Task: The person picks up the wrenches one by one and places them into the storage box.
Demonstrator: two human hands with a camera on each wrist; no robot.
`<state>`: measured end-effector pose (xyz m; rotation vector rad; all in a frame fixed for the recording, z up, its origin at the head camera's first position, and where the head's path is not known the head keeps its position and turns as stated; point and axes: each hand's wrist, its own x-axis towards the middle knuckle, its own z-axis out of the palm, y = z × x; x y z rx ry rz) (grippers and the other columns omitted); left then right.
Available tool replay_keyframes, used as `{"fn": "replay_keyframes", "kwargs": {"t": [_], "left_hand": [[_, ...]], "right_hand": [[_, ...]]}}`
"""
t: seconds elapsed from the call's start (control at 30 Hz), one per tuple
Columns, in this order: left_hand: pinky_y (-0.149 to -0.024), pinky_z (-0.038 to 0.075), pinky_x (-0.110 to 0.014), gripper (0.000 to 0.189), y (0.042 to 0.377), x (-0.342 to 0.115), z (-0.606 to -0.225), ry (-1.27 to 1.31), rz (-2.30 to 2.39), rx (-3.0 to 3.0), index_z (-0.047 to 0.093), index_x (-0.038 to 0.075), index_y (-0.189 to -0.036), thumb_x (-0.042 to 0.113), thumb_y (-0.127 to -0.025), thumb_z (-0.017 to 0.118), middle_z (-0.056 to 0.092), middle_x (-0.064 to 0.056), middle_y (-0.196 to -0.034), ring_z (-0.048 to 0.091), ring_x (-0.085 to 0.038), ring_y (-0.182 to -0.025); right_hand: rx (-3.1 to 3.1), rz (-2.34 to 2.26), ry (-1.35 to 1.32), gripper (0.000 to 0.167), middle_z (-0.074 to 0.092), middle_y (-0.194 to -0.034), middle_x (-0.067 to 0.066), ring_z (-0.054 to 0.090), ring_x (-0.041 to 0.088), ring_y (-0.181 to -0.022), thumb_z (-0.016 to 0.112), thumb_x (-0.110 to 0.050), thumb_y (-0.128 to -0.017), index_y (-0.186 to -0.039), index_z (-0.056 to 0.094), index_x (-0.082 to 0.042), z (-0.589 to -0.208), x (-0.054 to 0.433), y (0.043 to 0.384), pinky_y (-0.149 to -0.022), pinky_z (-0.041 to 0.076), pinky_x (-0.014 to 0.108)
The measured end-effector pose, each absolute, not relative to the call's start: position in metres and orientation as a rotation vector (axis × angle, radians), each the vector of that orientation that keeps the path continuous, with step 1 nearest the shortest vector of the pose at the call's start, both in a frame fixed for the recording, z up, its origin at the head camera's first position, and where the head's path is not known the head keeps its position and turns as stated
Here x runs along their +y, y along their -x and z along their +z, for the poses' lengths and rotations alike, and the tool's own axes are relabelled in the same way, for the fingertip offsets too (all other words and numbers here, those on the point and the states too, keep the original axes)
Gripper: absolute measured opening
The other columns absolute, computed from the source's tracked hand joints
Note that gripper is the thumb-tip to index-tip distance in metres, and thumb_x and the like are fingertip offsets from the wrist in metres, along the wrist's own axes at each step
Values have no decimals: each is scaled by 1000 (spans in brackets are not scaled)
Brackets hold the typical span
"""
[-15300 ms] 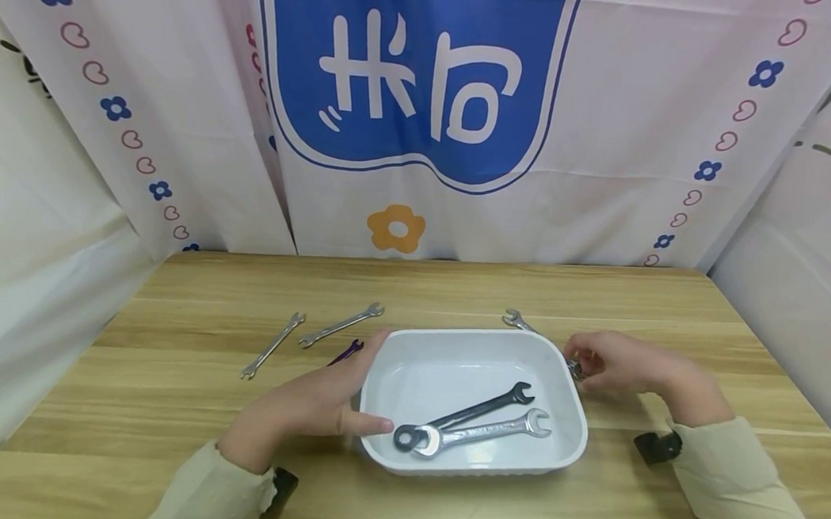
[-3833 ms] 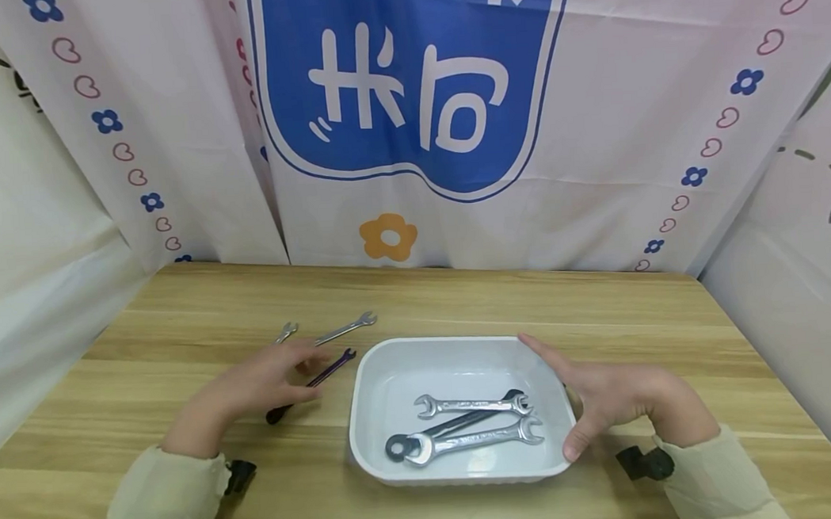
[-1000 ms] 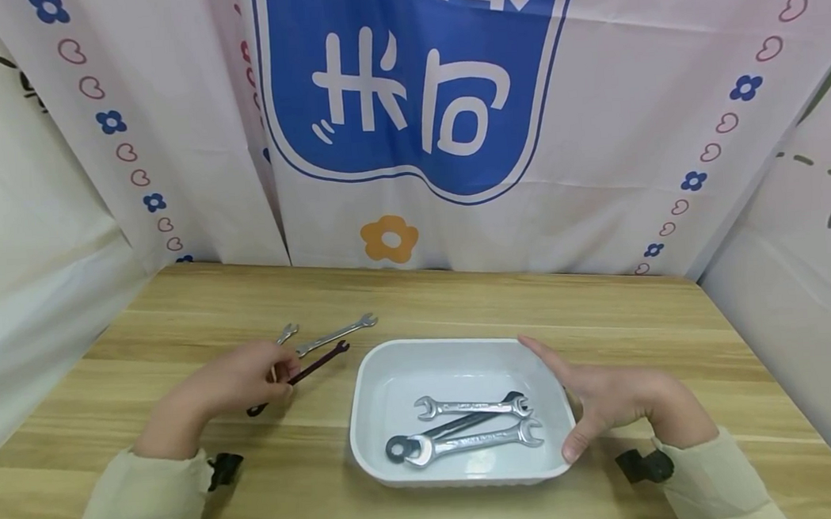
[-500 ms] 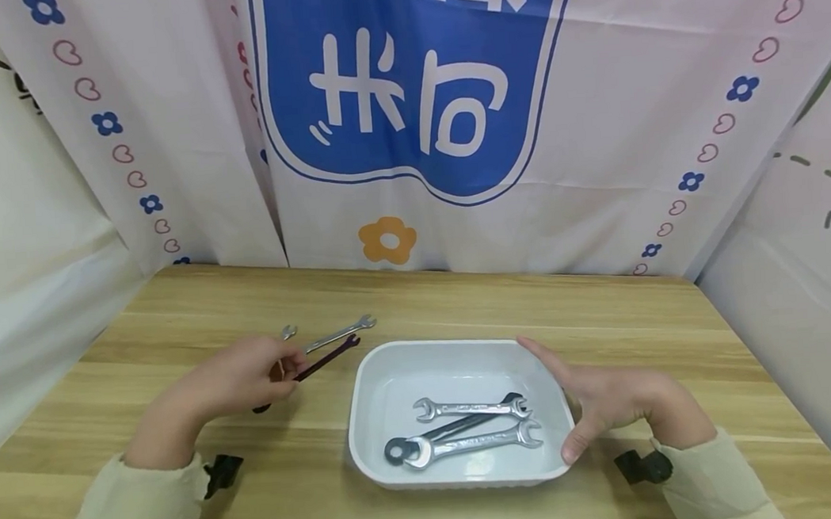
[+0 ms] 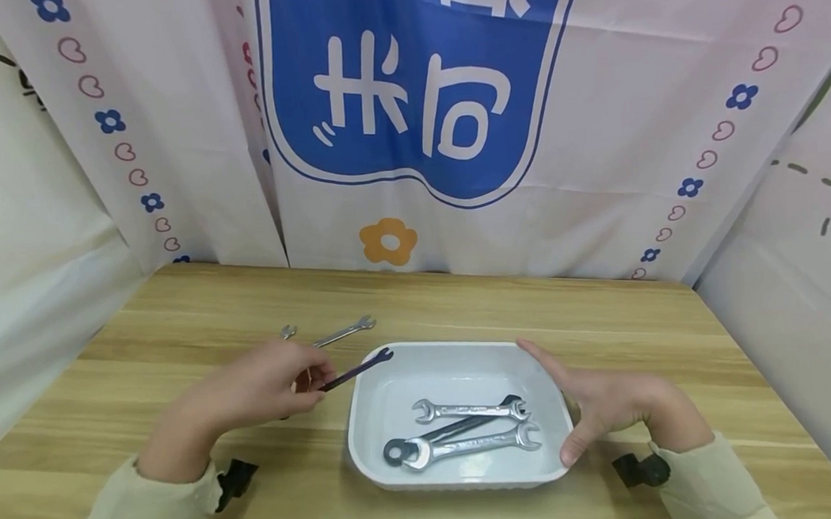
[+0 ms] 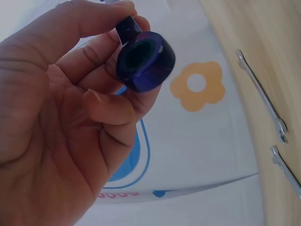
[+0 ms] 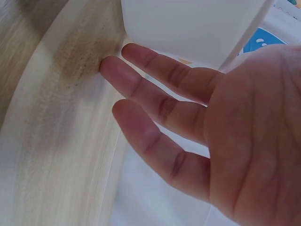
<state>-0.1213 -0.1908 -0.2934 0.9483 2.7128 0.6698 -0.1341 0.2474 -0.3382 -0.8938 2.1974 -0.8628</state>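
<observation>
My left hand (image 5: 259, 388) pinches a dark purple combination wrench (image 5: 358, 370), its open jaw end pointing at the white bin (image 5: 465, 485) and overlapping the bin's left rim in the head view. The wrench's ring end (image 6: 146, 61) shows close up in the left wrist view, below the thumb and fingertips. My right hand (image 5: 613, 402) rests against the bin's right side, thumb at the near corner and index finger along the far one. In the right wrist view its other fingers (image 7: 160, 106) stretch out loosely beside the white wall. Inside the bin lie a black ratcheting wrench (image 5: 450, 430) and two silver wrenches (image 5: 477, 445).
Two silver wrenches lie on the wooden table (image 5: 198, 320) behind my left hand; one (image 5: 344, 330) shows most of its length, the other (image 5: 288, 331) is mostly hidden by the hand. A printed white cloth (image 5: 599, 224) hangs along the table's back edge.
A silver wrench has joined the bin since the oldest frame, and the right hand has gone to the bin's side. Lately the left hand has lifted the purple wrench and carried it right.
</observation>
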Motion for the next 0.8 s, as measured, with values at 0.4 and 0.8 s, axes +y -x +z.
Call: {"fn": "replay_keyframes", "kwargs": {"t": [0.4,0.8], "left_hand": [[-58,48,-22,13,126,-164,-286,-981,673,2660,69,17,-88,5,-86,67,58,10,-73,52,-6,-68],[-60,48,-20,9,136,-125,-295,-1159,611,2594,70,14,-88,6,-86,68,59,10,-73,51,-4,-67]], "right_hand": [[2205,-847,906,145,-2,-162,32,15,50,-147,88,-39,-68,-155,-24,-13,-338,245,133,-119,20,51],[2216,-843,890,145,-1,-162,33,16,52,-147,89,-36,-67,-155,-23,-13,-337,245,133,-116,19,61]]}}
